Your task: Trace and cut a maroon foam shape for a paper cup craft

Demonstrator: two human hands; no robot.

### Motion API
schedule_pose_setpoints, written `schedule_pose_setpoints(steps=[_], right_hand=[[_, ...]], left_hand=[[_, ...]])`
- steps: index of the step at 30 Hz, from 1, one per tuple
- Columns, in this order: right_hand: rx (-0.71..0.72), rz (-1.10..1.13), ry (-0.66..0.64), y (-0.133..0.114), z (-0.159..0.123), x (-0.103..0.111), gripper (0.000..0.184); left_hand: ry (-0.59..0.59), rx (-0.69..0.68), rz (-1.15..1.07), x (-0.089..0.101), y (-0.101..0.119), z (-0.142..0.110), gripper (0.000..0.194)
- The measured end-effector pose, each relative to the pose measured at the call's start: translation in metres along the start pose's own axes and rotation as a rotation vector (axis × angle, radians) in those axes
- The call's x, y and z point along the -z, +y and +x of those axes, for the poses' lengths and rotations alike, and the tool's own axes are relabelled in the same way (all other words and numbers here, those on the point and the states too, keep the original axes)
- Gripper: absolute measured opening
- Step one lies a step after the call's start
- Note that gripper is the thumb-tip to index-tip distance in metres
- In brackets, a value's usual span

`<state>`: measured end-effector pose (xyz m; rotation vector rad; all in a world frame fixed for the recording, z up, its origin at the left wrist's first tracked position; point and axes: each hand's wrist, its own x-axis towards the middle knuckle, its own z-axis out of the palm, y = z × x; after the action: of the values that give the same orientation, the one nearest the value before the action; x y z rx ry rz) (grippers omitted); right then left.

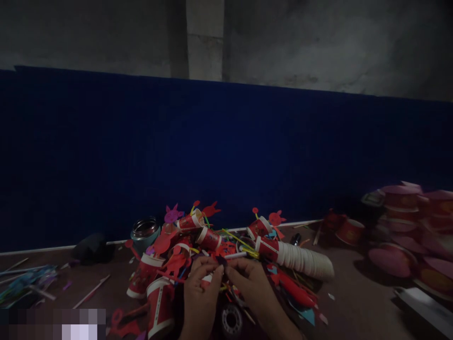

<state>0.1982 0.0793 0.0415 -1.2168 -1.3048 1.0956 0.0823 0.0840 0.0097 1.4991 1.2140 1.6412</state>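
Note:
My left hand (203,290) and my right hand (249,283) meet fingertip to fingertip over a heap of paper crafts. Both are closed in a pinch on a small dark piece (221,260), too dim to name more exactly. Just below them lies a roll of tape (231,320). Left of my left hand are red paper cups (161,304) with red paper cut-outs attached. Beyond the fingers, another red cup (209,239) lies tilted among red scraps and yellow-green sticks. A long stack of nested paper cups (300,259) lies on its side to the right.
A teal open-topped flask (145,232) stands behind the heap. On the right are blurred stacks of red and pink paper items (401,212) and a white flat object (424,307). Sticks and blue foil strips (28,283) lie at left. A blue wall panel (226,156) rises behind.

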Motion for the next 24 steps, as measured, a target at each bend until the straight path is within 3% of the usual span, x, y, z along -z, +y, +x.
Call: schedule_pose_setpoints(steps=[9, 18, 21, 24], right_hand=[[0.030, -0.043, 0.027, 0.0048, -0.0002, -0.0014, 0.020], [0.064, -0.092, 0.062, 0.0034, 0.0015, 0.0002, 0.017], [0.062, -0.101, 0.029, 0.0006, 0.0010, 0.0031, 0.020], [0.070, -0.118, -0.024, -0.0027, -0.0002, 0.0052, 0.023]], left_hand=[[0.007, -0.019, -0.014, -0.0006, -0.0037, -0.0022, 0.016], [-0.104, 0.112, -0.128, 0.0024, -0.0048, 0.0045, 0.019], [-0.110, 0.148, -0.143, 0.0044, -0.0059, 0.0061, 0.019], [-0.089, 0.095, -0.105, 0.0052, -0.0063, 0.0062, 0.018]])
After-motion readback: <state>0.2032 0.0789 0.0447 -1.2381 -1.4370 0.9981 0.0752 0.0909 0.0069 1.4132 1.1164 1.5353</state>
